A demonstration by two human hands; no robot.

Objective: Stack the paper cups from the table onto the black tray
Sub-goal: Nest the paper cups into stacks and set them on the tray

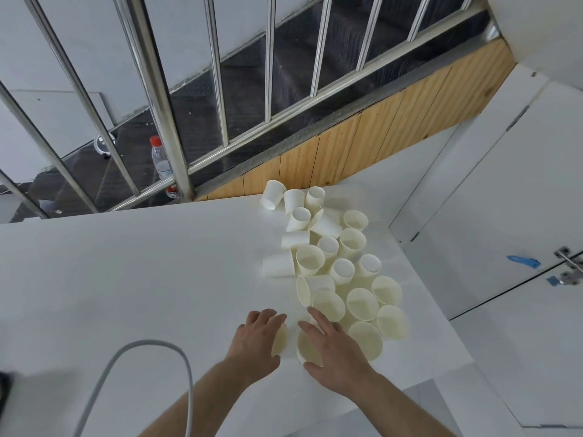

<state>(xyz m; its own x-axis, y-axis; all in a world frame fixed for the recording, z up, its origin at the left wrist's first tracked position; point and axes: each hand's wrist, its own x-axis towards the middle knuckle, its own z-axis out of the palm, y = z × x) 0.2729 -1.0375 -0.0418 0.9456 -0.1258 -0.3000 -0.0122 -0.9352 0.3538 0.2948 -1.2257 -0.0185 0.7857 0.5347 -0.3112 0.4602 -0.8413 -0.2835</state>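
We are noting, at the far left edge, a dark object (4, 392) that may be the black tray's corner; too little is showing to confirm it. A grey cable (151, 370) is looping across the white table (126, 279) beside it. Behind the table's far edge, a clear water bottle (162, 165) with a red cap is standing by the steel railing (164, 99).

Moving right, we are observing the left hand (255, 339) curling over a paper cup (280, 339) that is lying on its side, fingers wrapping its wall, apparently to lift it. Just beside it, the right hand (331, 348) is resting, fingers spread, on a second tipped cup (307, 346), seemingly steadying it so the two can be nested.

Further right, the remaining loose cups (328, 263) are clustering along the table's right side, some upright, some tipped over, several touching. We are judging stacking as barely begun: no stack is showing anywhere, and nothing is resting on the presumed tray.
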